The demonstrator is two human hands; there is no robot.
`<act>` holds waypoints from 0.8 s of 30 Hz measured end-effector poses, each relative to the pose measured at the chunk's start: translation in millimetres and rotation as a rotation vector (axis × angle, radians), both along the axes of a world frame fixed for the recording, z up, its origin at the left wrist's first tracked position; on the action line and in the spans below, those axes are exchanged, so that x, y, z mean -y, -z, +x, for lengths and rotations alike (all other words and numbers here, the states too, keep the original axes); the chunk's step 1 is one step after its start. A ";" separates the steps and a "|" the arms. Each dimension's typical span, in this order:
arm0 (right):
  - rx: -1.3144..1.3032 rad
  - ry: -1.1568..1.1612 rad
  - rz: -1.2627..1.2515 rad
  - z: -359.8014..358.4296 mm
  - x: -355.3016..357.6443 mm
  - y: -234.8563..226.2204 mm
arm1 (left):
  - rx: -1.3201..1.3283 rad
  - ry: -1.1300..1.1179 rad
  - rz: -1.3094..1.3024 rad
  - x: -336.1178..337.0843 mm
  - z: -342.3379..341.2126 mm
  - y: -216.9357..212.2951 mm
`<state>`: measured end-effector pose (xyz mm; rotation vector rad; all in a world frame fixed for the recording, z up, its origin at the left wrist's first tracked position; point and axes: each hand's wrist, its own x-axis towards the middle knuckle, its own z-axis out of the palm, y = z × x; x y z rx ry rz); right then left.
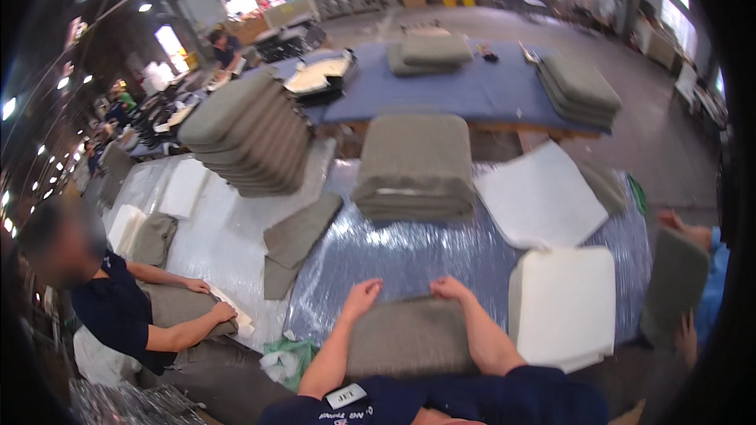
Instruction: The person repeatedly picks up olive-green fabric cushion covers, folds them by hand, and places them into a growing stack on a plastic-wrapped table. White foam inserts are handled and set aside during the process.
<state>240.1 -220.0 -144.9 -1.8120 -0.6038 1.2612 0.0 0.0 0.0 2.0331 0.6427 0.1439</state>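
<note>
Grey-green cushions stand in a tall stack toward the far left of our film-covered bench. Next we see a loose fabric piece, then a green-and-white bag by the near edge. Our left hand is at the far left corner of a grey-green pad, fingers curled inward. The pad lies between our forearms at the bench's near edge, its far side just beside the fingers. Our right hand, likewise curled, is at its far right corner; we cannot tell whether either hand's fingers pinch it. Farther right, a white pad stack sits near the bench's right edge.
</note>
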 end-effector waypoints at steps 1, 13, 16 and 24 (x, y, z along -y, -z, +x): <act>-0.014 0.003 0.028 -11.9 -1.5 -9.1 | 0.009 -0.023 -0.005 -3.8 -0.7 -0.9; 0.379 -0.333 -0.330 -26.1 170.9 -47.9 | -0.075 -0.342 0.709 104.6 -159.7 -115.5; 0.257 -0.048 -0.351 -32.2 165.9 -36.4 | -0.195 -0.633 0.103 92.7 -204.0 -48.4; -0.301 0.151 -0.287 -80.5 206.1 -129.4 | 0.280 -0.389 0.002 49.9 -27.5 -173.0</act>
